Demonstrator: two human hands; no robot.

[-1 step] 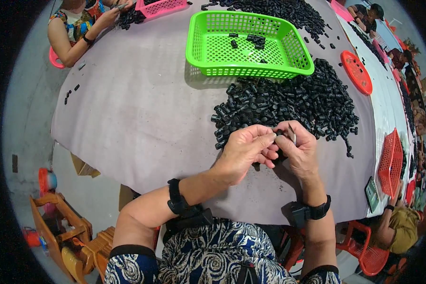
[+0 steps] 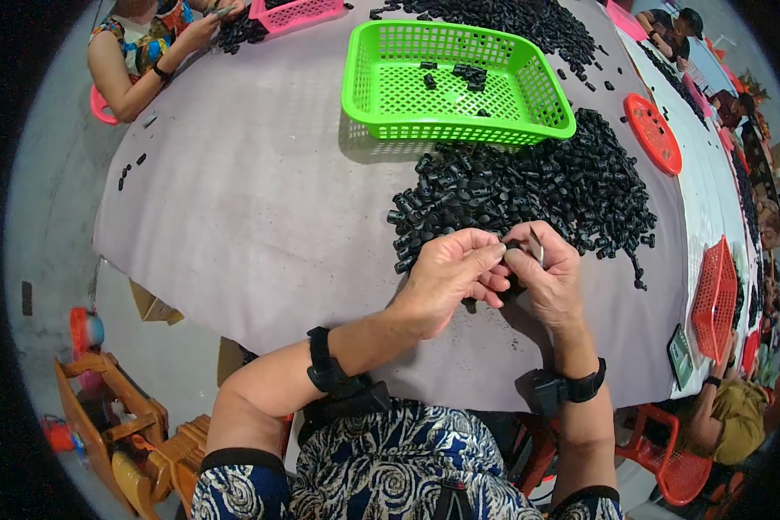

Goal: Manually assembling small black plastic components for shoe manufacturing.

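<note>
My left hand (image 2: pixel 449 279) pinches a small black part (image 2: pixel 512 246) between thumb and index finger, its other fingers curled below. Close against it, my right hand (image 2: pixel 549 279) is closed around a small metal blade (image 2: pixel 536 246), thumb pressed towards the same part. Most of the part and the blade's lower end are hidden by my fingers. Both hands hover at the near edge of a heap of short black cylindrical parts (image 2: pixel 529 186). Just beyond the heap sits a bright green plastic basket (image 2: pixel 459 132) with several black parts inside.
A red oval plastic lid or tray (image 2: pixel 653 134) lies at the right. Further right are a red basket (image 2: pixel 713 299) and a dark flat device (image 2: pixel 680 355). Another black heap (image 2: pixel 529 26) lies at the back. Co-workers sit at far left and along the right; wooden chairs (image 2: pixel 117 416) stand lower left.
The blade in my right hand has turned slightly, showing more of its shiny side. Otherwise both hands stay in place.
</note>
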